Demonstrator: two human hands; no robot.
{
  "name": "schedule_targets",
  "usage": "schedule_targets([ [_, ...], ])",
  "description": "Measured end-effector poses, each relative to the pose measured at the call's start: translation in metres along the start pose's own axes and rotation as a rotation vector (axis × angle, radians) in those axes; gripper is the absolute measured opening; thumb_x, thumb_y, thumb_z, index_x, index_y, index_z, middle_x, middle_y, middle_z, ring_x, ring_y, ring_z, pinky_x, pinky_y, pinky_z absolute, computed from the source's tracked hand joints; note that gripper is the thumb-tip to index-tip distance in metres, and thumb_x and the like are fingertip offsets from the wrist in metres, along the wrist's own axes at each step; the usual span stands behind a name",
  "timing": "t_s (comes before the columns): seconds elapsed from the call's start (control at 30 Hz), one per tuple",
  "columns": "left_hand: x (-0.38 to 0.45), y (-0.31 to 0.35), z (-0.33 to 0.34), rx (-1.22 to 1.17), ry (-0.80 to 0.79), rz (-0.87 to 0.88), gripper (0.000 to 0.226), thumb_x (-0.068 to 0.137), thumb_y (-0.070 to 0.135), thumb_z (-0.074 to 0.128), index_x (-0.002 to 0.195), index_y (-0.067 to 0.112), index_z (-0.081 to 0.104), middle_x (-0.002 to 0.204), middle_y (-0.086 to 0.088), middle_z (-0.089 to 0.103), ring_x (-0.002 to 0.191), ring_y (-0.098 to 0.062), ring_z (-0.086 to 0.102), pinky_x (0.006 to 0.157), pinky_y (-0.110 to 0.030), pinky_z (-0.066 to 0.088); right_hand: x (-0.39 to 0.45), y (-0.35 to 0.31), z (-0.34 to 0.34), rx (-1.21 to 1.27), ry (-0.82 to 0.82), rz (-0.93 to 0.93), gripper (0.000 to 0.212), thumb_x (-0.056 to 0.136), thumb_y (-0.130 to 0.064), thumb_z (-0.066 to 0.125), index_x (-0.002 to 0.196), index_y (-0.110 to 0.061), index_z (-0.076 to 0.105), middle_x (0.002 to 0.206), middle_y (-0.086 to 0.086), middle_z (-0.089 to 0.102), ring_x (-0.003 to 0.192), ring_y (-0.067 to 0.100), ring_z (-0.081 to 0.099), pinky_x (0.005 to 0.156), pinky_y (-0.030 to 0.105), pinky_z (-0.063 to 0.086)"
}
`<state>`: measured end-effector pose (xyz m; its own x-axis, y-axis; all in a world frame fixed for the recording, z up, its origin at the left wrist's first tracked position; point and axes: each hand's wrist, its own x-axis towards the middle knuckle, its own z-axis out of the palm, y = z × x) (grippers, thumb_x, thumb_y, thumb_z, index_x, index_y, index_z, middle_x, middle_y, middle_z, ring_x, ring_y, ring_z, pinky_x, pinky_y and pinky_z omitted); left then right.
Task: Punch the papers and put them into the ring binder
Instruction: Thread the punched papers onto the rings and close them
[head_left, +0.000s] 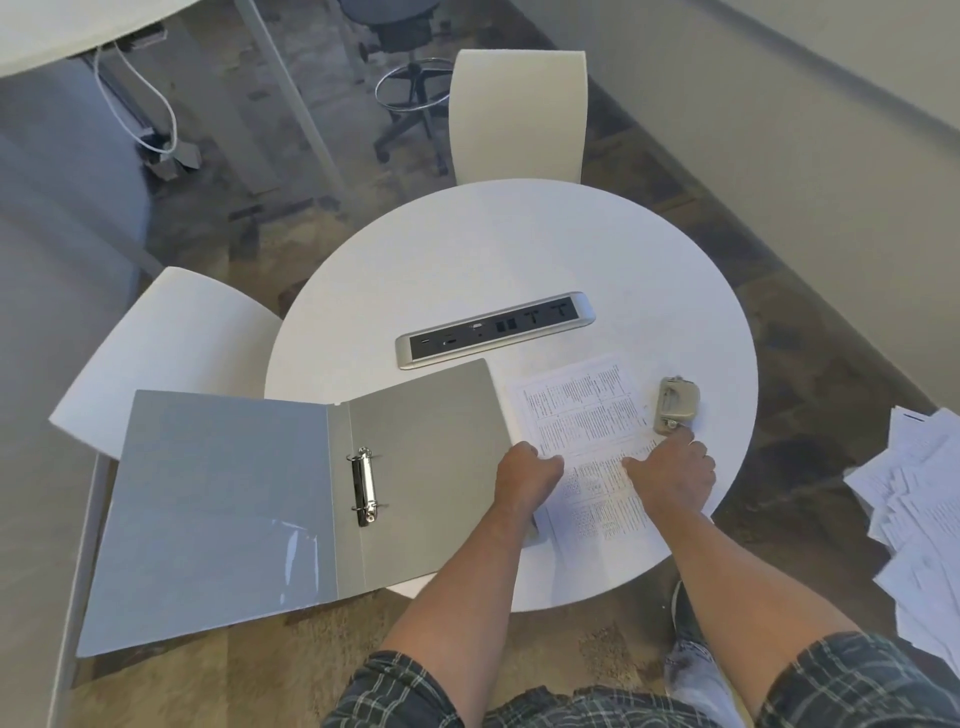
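Both hands (527, 475) (672, 470) hold flat printed papers (582, 415) beside glossy grey ring binder (291, 493).

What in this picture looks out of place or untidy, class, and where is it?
A loose heap of papers lies spread on the floor right of the round table, sheets splayed at different angles. The open ring binder also overhangs the table's left edge. Both hands rest on the printed sheets beside the hole punch.
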<state>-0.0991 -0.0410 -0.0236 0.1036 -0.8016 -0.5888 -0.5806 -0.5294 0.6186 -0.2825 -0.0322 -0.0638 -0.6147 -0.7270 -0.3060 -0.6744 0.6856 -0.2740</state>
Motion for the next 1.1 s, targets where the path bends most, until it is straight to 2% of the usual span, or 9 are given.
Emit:
schedule_targets([
  [0.13, 0.000, 0.000, 0.001, 0.004, 0.009, -0.004, 0.034, 0.089, 0.026, 0.062, 0.070, 0.027, 0.034, 0.075, 0.009, 0.039, 0.073, -0.014, 0.044, 0.060, -0.027, 0.034, 0.006, 0.002, 0.001, 0.102, -0.040, 0.038, 0.082, 0.071, -0.041, 0.089, 0.130, -0.004, 0.044, 0.118, 0.018, 0.063, 0.109, 0.039, 0.063, 0.093, 0.051, 0.055],
  [0.27, 0.000, -0.003, 0.001, 0.013, 0.020, -0.009, 0.037, 0.090, 0.025, 0.061, 0.068, 0.028, 0.031, 0.075, 0.009, 0.038, 0.071, -0.014, 0.041, 0.061, -0.028, 0.033, 0.007, 0.000, 0.005, 0.201, -0.156, 0.089, 0.053, 0.073, -0.027, 0.078, 0.113, -0.007, 0.048, 0.099, 0.011, 0.067, 0.090, 0.034, 0.068, 0.080, 0.049, 0.060],
  [0.4, 0.004, -0.008, 0.001, -0.019, 0.014, -0.017, 0.029, 0.091, 0.026, 0.062, 0.073, 0.026, 0.039, 0.074, 0.011, 0.035, 0.070, -0.012, 0.042, 0.063, -0.027, 0.035, 0.007, 0.001, 0.001, 0.279, -0.272, 0.089, 0.045, 0.068, -0.032, 0.075, 0.103, -0.015, 0.052, 0.092, 0.003, 0.067, 0.080, 0.027, 0.070, 0.073, 0.045, 0.062],
  [0.5, 0.005, -0.010, -0.001, -0.097, -0.002, -0.044, 0.015, 0.091, 0.027, 0.063, 0.092, 0.017, 0.052, 0.083, 0.007, 0.045, 0.083, -0.018, 0.047, 0.074, -0.027, 0.039, 0.003, 0.005, -0.002, 0.417, -0.278, 0.067, 0.036, 0.067, -0.030, 0.074, 0.098, -0.022, 0.057, 0.090, -0.003, 0.070, 0.077, 0.023, 0.071, 0.072, 0.045, 0.062],
  [0.63, 0.005, -0.012, -0.006, -0.145, -0.013, -0.086, 0.023, 0.084, 0.031, 0.065, 0.078, 0.020, 0.046, 0.080, 0.001, 0.048, 0.074, -0.020, 0.047, 0.068, -0.029, 0.039, 0.001, 0.008, -0.008, 0.624, -0.253, 0.036, 0.038, 0.072, -0.033, 0.080, 0.101, -0.024, 0.058, 0.098, -0.002, 0.073, 0.083, 0.021, 0.072, 0.078, 0.046, 0.061],
  [0.7, 0.007, -0.015, -0.008, -0.155, -0.027, -0.099, 0.030, 0.080, 0.039, 0.066, 0.098, 0.017, 0.058, 0.096, 0.002, 0.061, 0.090, -0.021, 0.063, 0.076, -0.031, 0.052, 0.003, 0.008, -0.014, 0.676, -0.236, -0.008, 0.041, 0.071, -0.039, 0.081, 0.101, -0.024, 0.057, 0.100, -0.001, 0.073, 0.084, 0.022, 0.073, 0.080, 0.048, 0.061],
  [0.8, 0.015, -0.022, -0.008, -0.184, -0.023, -0.102, 0.052, 0.071, 0.048, 0.067, 0.113, 0.018, 0.059, 0.115, -0.003, 0.069, 0.104, -0.022, 0.069, 0.092, -0.041, 0.059, -0.001, 0.001, -0.034, 0.847, -0.317, -0.078, 0.034, 0.079, -0.021, 0.084, 0.103, -0.015, 0.060, 0.097, 0.004, 0.076, 0.081, 0.025, 0.077, 0.074, 0.044, 0.062],
  [0.93, 0.015, -0.024, -0.010, -0.261, -0.013, -0.093, 0.066, 0.067, 0.058, 0.071, 0.116, 0.018, 0.058, 0.120, -0.009, 0.070, 0.105, -0.027, 0.071, 0.094, -0.044, 0.059, -0.003, -0.014, -0.058, 1.009, -0.511, -0.174, 0.044, 0.077, -0.008, 0.087, 0.112, -0.002, 0.060, 0.099, 0.011, 0.079, 0.085, 0.031, 0.078, 0.076, 0.047, 0.063],
  [1.1, 0.006, -0.007, -0.024, -0.419, 0.030, -0.058, 0.083, 0.081, 0.056, 0.078, 0.143, 0.010, 0.047, 0.120, -0.003, 0.058, 0.112, -0.026, 0.063, 0.103, -0.045, 0.053, -0.001, -0.034, -0.073, 1.146, -0.624, -0.229, 0.053, 0.064, -0.011, 0.089, 0.110, -0.006, 0.062, 0.106, 0.018, 0.077, 0.094, 0.039, 0.076, 0.083, 0.053, 0.061],
])
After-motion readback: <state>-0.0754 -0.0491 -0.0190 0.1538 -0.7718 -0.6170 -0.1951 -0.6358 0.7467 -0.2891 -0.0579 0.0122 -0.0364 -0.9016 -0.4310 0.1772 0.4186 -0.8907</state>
